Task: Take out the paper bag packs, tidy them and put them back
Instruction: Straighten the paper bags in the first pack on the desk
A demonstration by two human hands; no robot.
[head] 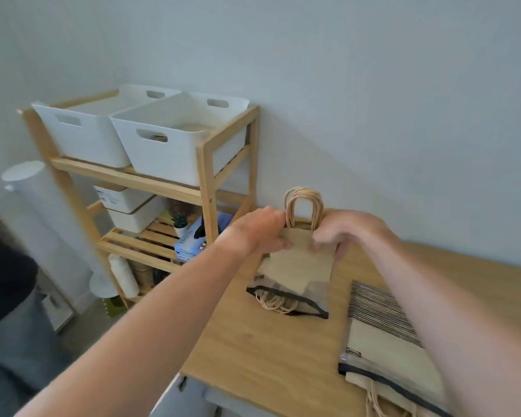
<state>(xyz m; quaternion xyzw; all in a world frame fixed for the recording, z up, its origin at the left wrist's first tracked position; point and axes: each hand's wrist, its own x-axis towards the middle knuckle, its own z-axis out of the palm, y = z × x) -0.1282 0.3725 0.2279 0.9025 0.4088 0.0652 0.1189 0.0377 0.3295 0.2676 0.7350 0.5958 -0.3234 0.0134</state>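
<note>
A stack of small brown paper bags (pixel 301 260) stands upright near the far left of the wooden table (pixel 268 350), its twisted handles (pixel 303 206) sticking up. My left hand (pixel 259 230) grips the stack's left edge and my right hand (pixel 340 233) grips its right edge. Just in front lies a clear pouch with black trim (pixel 295 299) with more bags and handles inside. A larger mesh pouch of paper bags (pixel 388 347) lies flat at the right front.
A wooden shelf unit (pixel 206 176) stands left of the table against the wall, with two white bins (pixel 169 145) on top, lidded boxes, a small plant and a blue box below. A white cylinder (pixel 36 212) stands on the floor further left.
</note>
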